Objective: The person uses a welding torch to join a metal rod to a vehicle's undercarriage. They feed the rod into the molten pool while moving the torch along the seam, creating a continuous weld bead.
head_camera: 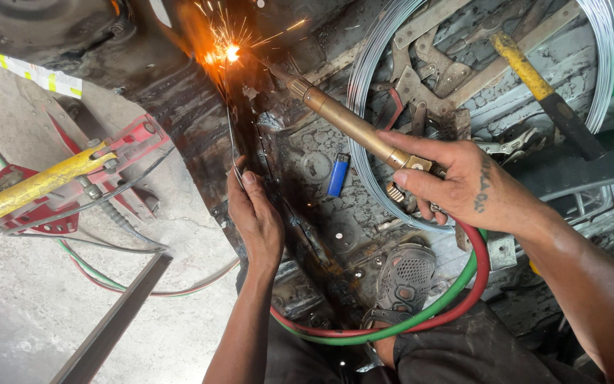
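Note:
My right hand (456, 186) grips a brass gas torch (349, 122) whose tip points up-left to a bright orange flame with sparks (230, 52) on the rusty, blackened car floor panel (300, 178). Twin red and green hoses (421, 320) loop from the torch under my right wrist. My left hand (256, 213) pinches a thin filler wire (232, 135) that runs up toward the flame, along the panel's left edge.
A blue lighter (337, 174) lies on the panel between my hands. A coil of grey wire (598, 64), a yellow-handled hammer (534, 82) and locking pliers lie top right. A red and yellow jack (44, 185) stands on the concrete at left. My sandalled foot (403, 277) rests low centre.

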